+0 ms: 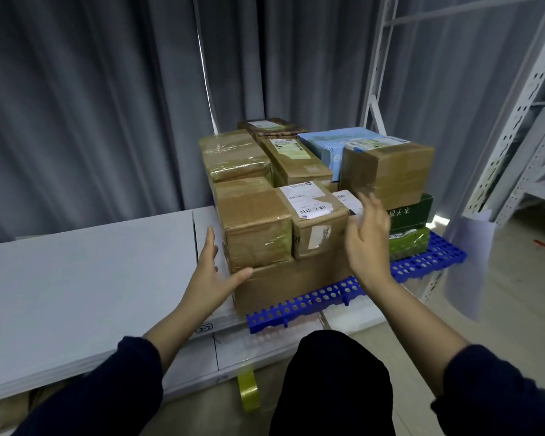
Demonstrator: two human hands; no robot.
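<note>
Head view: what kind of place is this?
Probably a parcel storeroom or small warehouse. Taped parcels with shipping labels are stacked on a blue plastic pallet, slotted metal shelving stands to the right, and a grey curtain closes off the back.

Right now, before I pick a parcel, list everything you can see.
cardboard boxes: at least seven, brown, stacked on the pallet
flat box: one, light blue, top rear
cartons: two, green, stack's right side
pallet: one, blue, under the stack
boards: a stack, white, left
tape roll: one, yellowish, floor
shelving: one, white, right
curtain: one run, grey, behind
left hand: open, at the stack's left
right hand: open, before its front
</note>
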